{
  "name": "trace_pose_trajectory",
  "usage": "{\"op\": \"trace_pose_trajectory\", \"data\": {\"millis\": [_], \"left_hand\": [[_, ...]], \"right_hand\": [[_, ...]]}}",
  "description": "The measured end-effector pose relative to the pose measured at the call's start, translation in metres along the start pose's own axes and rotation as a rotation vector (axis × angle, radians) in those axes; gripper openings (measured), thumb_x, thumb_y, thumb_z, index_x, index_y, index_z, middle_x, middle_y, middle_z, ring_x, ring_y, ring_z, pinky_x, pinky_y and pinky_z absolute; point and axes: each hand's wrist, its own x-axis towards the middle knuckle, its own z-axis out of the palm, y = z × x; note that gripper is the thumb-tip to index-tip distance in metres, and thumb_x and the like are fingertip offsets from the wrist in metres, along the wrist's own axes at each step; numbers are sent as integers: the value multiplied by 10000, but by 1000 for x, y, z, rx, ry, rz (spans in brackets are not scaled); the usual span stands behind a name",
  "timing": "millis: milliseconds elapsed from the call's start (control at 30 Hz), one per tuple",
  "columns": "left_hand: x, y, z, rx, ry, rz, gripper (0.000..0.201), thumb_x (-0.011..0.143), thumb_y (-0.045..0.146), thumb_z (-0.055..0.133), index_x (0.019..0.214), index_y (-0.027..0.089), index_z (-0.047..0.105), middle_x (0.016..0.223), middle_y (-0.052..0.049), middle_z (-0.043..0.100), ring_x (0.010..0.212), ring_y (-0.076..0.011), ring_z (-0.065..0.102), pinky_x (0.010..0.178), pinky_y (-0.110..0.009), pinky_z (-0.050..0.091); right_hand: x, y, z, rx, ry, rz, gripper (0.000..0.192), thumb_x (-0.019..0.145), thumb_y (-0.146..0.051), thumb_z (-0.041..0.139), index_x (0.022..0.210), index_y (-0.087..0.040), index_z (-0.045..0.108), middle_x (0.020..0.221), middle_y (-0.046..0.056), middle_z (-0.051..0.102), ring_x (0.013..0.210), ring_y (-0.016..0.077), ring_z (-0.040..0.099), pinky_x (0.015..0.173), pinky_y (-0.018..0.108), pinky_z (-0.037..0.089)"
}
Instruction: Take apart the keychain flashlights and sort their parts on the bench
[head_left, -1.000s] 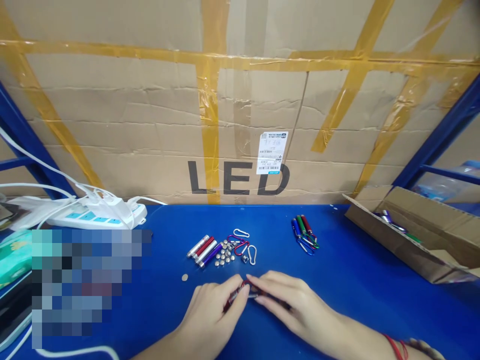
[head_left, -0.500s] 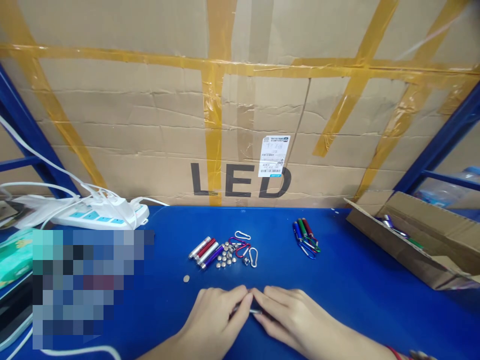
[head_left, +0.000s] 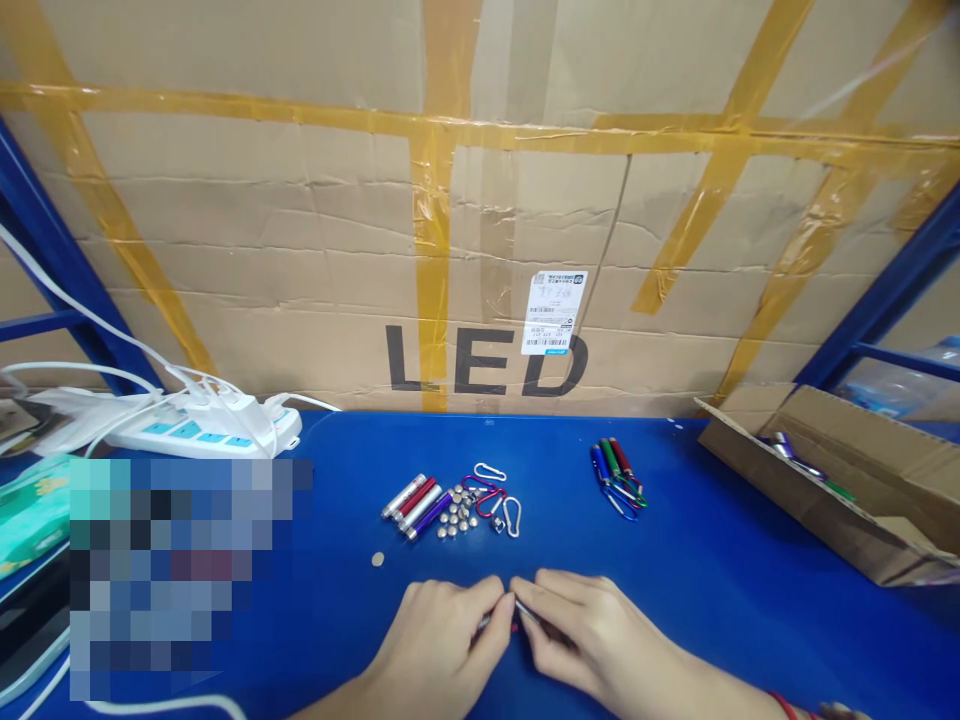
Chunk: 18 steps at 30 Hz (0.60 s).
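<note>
My left hand (head_left: pixel 448 632) and my right hand (head_left: pixel 592 630) meet close to the table's front edge, thumbs and fingers pinched together. A slim piece with a shiny metal edge (head_left: pixel 523 605) shows between them, with a bit of red below; the fingers hide most of it, so its kind cannot be told. Beyond the left hand lie several small metal tubes, among them a purple tube (head_left: pixel 430 517) and a red tube (head_left: pixel 418 496). Beside these are several small silver caps (head_left: pixel 452 518) and several carabiners, including a silver carabiner (head_left: pixel 512 517). A flat round disc (head_left: pixel 378 559) lies apart.
Blue, green and red mini flashlights with carabiners (head_left: pixel 616 470) lie right of centre. An open cardboard box (head_left: pixel 817 510) stands at the right. At the left are a white power strip (head_left: pixel 202 430), cables and a blurred-out patch. A large carton (head_left: pixel 337 250) backs the blue table.
Both hands still work close together. The shiny piece between them has turned to a steeper slant, and a bit of red now shows. The whole view has shifted slightly.
</note>
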Motion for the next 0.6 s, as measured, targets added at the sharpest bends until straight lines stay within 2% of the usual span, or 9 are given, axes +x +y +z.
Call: {"op": "trace_pose_trajectory", "data": {"millis": [233, 367, 467, 600], "left_hand": [[-1, 1, -1, -98, 23, 8, 355, 923, 340, 216, 648, 174, 368, 574, 0, 544, 520, -150, 510, 512, -271, 170], [-2, 3, -5, -239, 42, -18, 337, 921, 363, 257, 676, 185, 405, 557, 25, 521, 496, -127, 482, 503, -249, 193], [-4, 5, -9, -312, 70, -33, 282, 925, 347, 289, 752, 209, 463, 511, 49, 448, 464, -116, 439, 501, -231, 212], [-7, 9, -13, -349, 111, -6, 213, 929, 342, 337, 886, 260, 530, 538, 61, 465, 490, -119, 467, 520, -223, 244]], "right_hand": [[-1, 2, 0, 49, -1, 20, 301, 949, -244, 349, 764, -142, 564, 626, 23, 518, 540, 112, 420, 502, 235, 344], [1, 3, -3, 175, 2, 123, 282, 938, -261, 380, 771, -144, 576, 634, 18, 517, 533, 102, 428, 509, 216, 376], [2, 7, -4, 249, 62, 202, 276, 929, -260, 389, 792, -155, 604, 662, 29, 561, 543, 109, 482, 512, 208, 418], [0, 16, -5, 202, 192, 172, 301, 919, -276, 399, 824, -167, 663, 671, 42, 628, 575, 138, 586, 523, 206, 491]]}}
